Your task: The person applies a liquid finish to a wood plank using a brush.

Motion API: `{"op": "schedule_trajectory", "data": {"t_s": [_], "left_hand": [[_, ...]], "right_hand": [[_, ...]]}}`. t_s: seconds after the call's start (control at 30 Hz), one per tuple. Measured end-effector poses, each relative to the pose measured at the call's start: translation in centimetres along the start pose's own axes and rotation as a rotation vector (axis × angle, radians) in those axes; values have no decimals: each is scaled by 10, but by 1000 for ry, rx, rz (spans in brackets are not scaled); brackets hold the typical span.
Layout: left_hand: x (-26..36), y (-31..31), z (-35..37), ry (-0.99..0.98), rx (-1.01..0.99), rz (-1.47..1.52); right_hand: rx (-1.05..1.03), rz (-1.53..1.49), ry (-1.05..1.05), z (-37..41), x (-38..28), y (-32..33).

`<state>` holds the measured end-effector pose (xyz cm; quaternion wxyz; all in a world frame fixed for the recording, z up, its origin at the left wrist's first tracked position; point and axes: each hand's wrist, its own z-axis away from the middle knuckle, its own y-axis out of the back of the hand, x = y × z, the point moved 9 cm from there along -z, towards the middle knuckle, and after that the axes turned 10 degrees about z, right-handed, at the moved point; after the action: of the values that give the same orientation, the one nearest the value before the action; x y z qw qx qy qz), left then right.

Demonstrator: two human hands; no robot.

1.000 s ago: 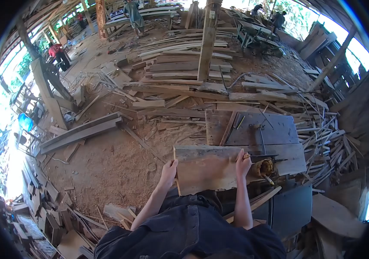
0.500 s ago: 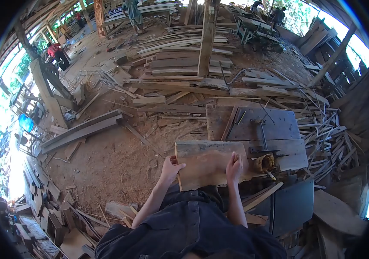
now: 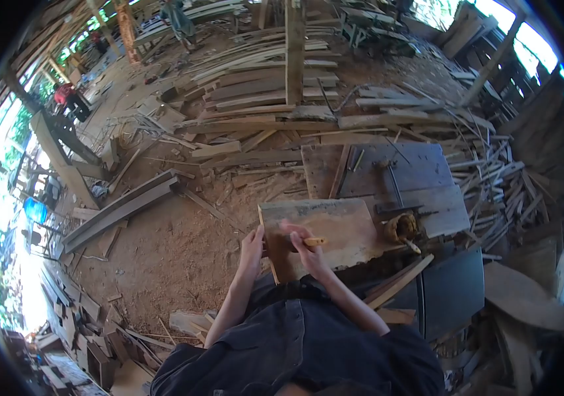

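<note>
A wooden board [image 3: 341, 228] lies in front of my body, with a darker, wet-looking band on its left part. My left hand [image 3: 252, 249] is closed on the board's left edge. Over that darker part, my right hand [image 3: 306, 251] grips what looks like a paintbrush [image 3: 314, 242]. Its short yellow handle points right; the bristle end is hidden by my fingers and motion blur. Right of the board stands a stained pot [image 3: 402, 228] with brown drips, and a pale stick-like handle [image 3: 413, 247] lies against its front.
A worn workbench top [image 3: 374, 171] holds a metal clamp [image 3: 394, 185] and thin strips. Long planks [image 3: 249, 99] lie stacked ahead beside a wooden post [image 3: 294, 53]. Offcuts heap at right and lower left. A dark panel [image 3: 453, 284] stands at lower right. Two people are far off.
My right hand has moved left across the board, and the yellow handle now shows in it. The left hand stays at the board's left edge. The view has shifted slightly.
</note>
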<state>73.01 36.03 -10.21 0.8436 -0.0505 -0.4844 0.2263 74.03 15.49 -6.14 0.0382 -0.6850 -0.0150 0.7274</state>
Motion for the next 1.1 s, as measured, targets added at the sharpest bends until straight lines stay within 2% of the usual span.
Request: {"op": "schedule_trajectory", "data": {"t_s": [0.07, 0.13, 0.27, 0.33, 0.37, 0.43, 0.47, 0.53, 0.6, 0.67, 0.73, 0.8, 0.83, 0.9, 0.93, 0.97, 1.0, 1.07, 1.1], "left_hand": [[-2, 2, -2, 39, 20, -4], [0, -2, 1, 50, -10, -23], [-3, -1, 0, 25, -24, -60], [-5, 3, -1, 5, -9, -67], [-8, 4, -2, 19, -20, -76], [-7, 4, -5, 6, -7, -71], [-8, 2, -5, 13, -18, -79], [-2, 0, -1, -7, -8, -79], [5, -6, 3, -15, -18, -115], [3, -8, 3, -19, -28, -152], [4, -7, -2, -92, -49, -231], [5, -4, -7, -69, -66, -244], [5, -5, -6, -55, -74, -246], [9, -8, -4, -54, -75, -275], [11, -7, -3, -8, -73, -282], [11, -6, -4, 34, -71, -290], [11, -2, -9, -40, -76, -300], [19, -10, 5, -74, -111, -287], [24, -14, 11, -111, -138, -264]], "right_hand": [[-355, 6, 96, -1, -8, -26], [-299, 39, 11, -17, 16, 12], [42, 223, 23, -58, 106, 150], [201, 450, 26, -58, 102, 213], [218, 452, 14, -56, 98, 231], [512, 964, -300, -40, 93, 284], [525, 962, -309, -33, 93, 286], [536, 970, -143, -22, 89, 274], [391, 1066, 115, -17, 96, 230], [386, 954, 217, 1, 69, 167], [119, 604, 293, 27, 34, 101], [-170, 325, 225, 58, -12, 50], [-154, 322, 215, 63, -9, 55], [-153, 528, 261, 74, -6, 65], [-46, 634, 39, 74, 33, 98], [121, 565, 34, 74, 43, 129], [270, 498, -77, 75, 65, 166], [544, 998, 210, 78, 68, 229], [632, 868, 94, 82, 88, 265]]}}
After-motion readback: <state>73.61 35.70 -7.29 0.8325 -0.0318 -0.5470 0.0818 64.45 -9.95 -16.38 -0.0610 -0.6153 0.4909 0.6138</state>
